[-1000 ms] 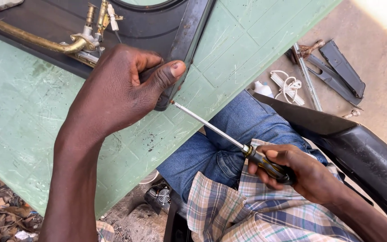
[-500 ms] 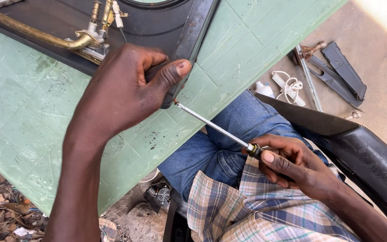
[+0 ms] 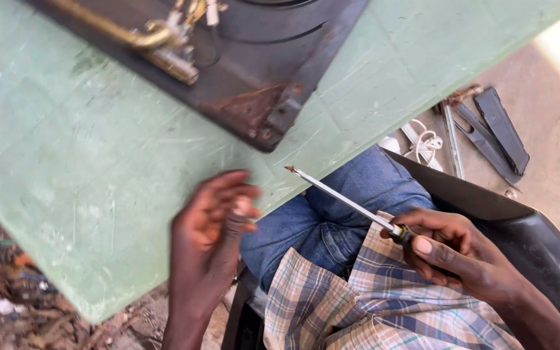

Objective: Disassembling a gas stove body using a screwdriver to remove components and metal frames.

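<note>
My right hand (image 3: pixel 452 249) grips the dark handle of a long screwdriver (image 3: pixel 345 199) over my lap; its metal shaft points up and left, the tip hovering just off the table's edge. My left hand (image 3: pixel 212 223) is blurred, palm toward me and fingers loosely curled, over the green table (image 3: pixel 85 162) near its front edge. It holds nothing I can make out. A dark rusty metal panel (image 3: pixel 260 84) with a brass pipe and fittings (image 3: pixel 157 39) lies on the table above both hands, untouched.
On the ground at right lie black metal strips (image 3: pixel 494 129), a thin rod and a coil of white cord (image 3: pixel 426 146). A black seat edge (image 3: pixel 520 227) runs beside my right arm. Debris covers the ground at lower left (image 3: pixel 8 285).
My left hand has let go of the dark panel's corner and dropped down toward the table's front edge. The screwdriver tip has drawn back from the panel.
</note>
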